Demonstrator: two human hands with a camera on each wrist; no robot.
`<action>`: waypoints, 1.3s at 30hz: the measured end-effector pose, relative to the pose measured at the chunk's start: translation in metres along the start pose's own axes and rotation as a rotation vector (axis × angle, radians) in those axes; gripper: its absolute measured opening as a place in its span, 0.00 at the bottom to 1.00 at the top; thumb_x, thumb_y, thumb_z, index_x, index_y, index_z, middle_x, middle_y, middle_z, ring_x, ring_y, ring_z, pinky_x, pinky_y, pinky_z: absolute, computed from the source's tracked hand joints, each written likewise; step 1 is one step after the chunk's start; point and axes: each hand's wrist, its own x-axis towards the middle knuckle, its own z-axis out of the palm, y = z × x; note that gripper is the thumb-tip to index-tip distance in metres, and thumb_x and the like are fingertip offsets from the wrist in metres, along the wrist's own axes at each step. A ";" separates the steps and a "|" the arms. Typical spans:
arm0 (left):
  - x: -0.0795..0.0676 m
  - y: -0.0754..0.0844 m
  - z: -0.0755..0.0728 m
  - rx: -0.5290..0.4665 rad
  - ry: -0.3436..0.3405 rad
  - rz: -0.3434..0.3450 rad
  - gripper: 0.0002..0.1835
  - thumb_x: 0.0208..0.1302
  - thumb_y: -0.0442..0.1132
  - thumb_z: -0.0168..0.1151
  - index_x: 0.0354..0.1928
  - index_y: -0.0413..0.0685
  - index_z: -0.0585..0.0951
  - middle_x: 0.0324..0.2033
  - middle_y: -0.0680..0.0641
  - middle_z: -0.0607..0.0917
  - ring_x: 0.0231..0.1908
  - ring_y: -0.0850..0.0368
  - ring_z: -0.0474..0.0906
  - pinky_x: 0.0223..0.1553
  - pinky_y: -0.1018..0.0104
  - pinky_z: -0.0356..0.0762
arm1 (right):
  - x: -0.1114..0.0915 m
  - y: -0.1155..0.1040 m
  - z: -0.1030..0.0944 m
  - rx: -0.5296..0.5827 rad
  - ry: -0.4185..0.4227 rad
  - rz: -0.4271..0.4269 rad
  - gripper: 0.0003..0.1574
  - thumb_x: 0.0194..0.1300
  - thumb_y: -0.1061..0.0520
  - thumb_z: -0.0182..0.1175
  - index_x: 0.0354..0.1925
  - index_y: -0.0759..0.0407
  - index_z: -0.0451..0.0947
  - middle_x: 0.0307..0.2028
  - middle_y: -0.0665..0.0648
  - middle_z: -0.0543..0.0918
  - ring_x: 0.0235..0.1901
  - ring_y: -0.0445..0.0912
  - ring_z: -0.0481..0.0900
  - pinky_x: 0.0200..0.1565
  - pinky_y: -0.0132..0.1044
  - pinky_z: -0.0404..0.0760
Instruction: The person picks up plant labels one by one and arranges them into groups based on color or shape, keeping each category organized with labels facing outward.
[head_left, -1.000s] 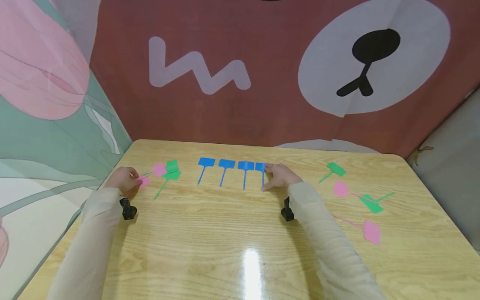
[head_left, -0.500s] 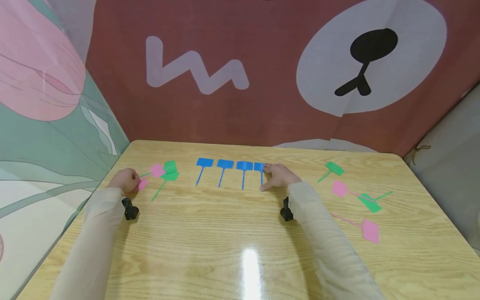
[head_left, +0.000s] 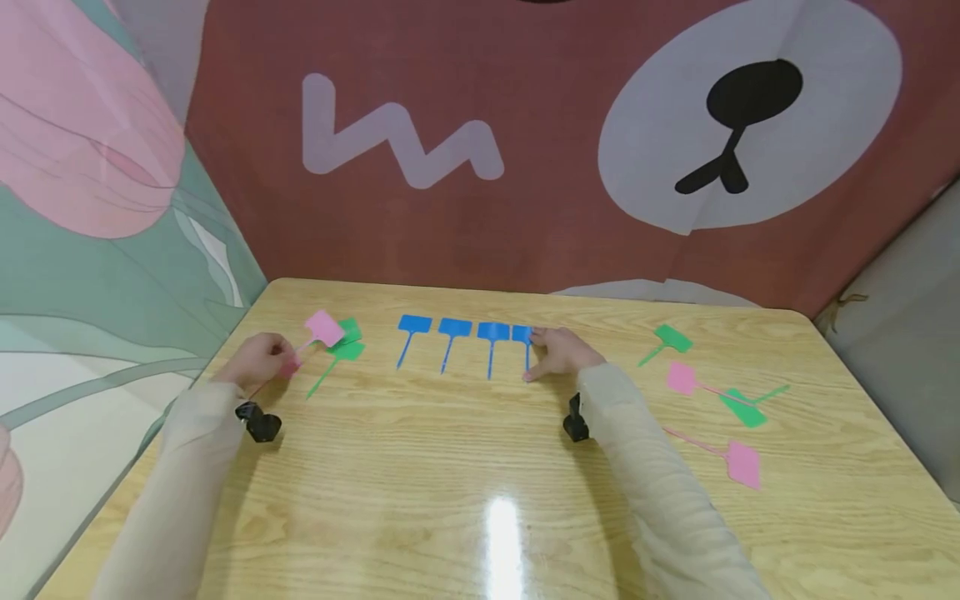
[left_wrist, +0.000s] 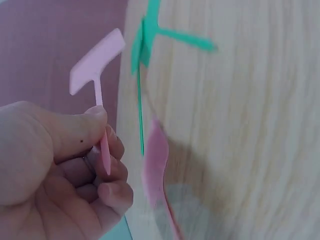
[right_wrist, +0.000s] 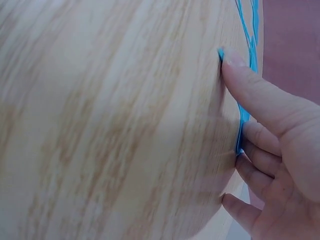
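Note:
My left hand [head_left: 258, 360] pinches a pink plant label [left_wrist: 97, 60] by its stem between thumb and fingers. In the left wrist view its head is raised off the table. Below it lie another pink label [left_wrist: 156, 162] and green labels [head_left: 347, 352]. My right hand [head_left: 564, 350] rests on the rightmost blue plant label [head_left: 521, 333], thumb at the stem's tip and fingers by the head. Part of that head is hidden under the fingers. To its left, several blue labels [head_left: 492, 332] lie in a row, heads to the back.
On the right of the wooden table [head_left: 390, 500] lie green labels [head_left: 673, 337] and pink labels [head_left: 743, 463], one pink stem crossing a green label [head_left: 742, 410]. A printed cloth [head_left: 540, 225] hangs behind the table's back edge.
My left hand has lifted the pink label; its head has moved up and right, over the green ones. My right hand stays at the rightmost blue label.

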 end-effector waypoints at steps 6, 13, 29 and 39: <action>-0.012 0.021 0.005 -0.224 -0.010 0.004 0.09 0.63 0.27 0.50 0.37 0.22 0.72 0.29 0.36 0.78 0.29 0.53 0.75 0.31 0.63 0.77 | 0.001 0.002 0.001 0.006 0.003 0.002 0.53 0.52 0.44 0.66 0.67 0.63 0.53 0.68 0.61 0.52 0.67 0.58 0.46 0.64 0.51 0.48; -0.022 0.042 0.014 -0.262 -0.013 0.036 0.11 0.64 0.29 0.50 0.40 0.22 0.74 0.24 0.41 0.76 0.22 0.61 0.65 0.21 0.70 0.65 | 0.000 0.002 0.002 -0.006 0.003 -0.002 0.53 0.52 0.44 0.65 0.67 0.64 0.53 0.68 0.62 0.51 0.67 0.58 0.45 0.64 0.52 0.47; -0.045 0.066 0.041 -0.448 -0.148 0.008 0.06 0.59 0.23 0.49 0.34 0.24 0.75 0.19 0.47 0.75 0.20 0.60 0.70 0.22 0.69 0.71 | 0.000 0.002 0.001 0.004 0.008 -0.001 0.53 0.52 0.44 0.66 0.67 0.64 0.54 0.68 0.62 0.52 0.67 0.59 0.45 0.64 0.52 0.47; -0.049 0.076 0.052 -0.498 -0.196 -0.030 0.08 0.58 0.26 0.55 0.34 0.22 0.76 0.21 0.43 0.80 0.20 0.63 0.73 0.23 0.70 0.76 | 0.000 0.002 0.002 0.001 -0.001 0.009 0.53 0.52 0.43 0.65 0.67 0.63 0.54 0.68 0.61 0.51 0.67 0.59 0.45 0.64 0.53 0.45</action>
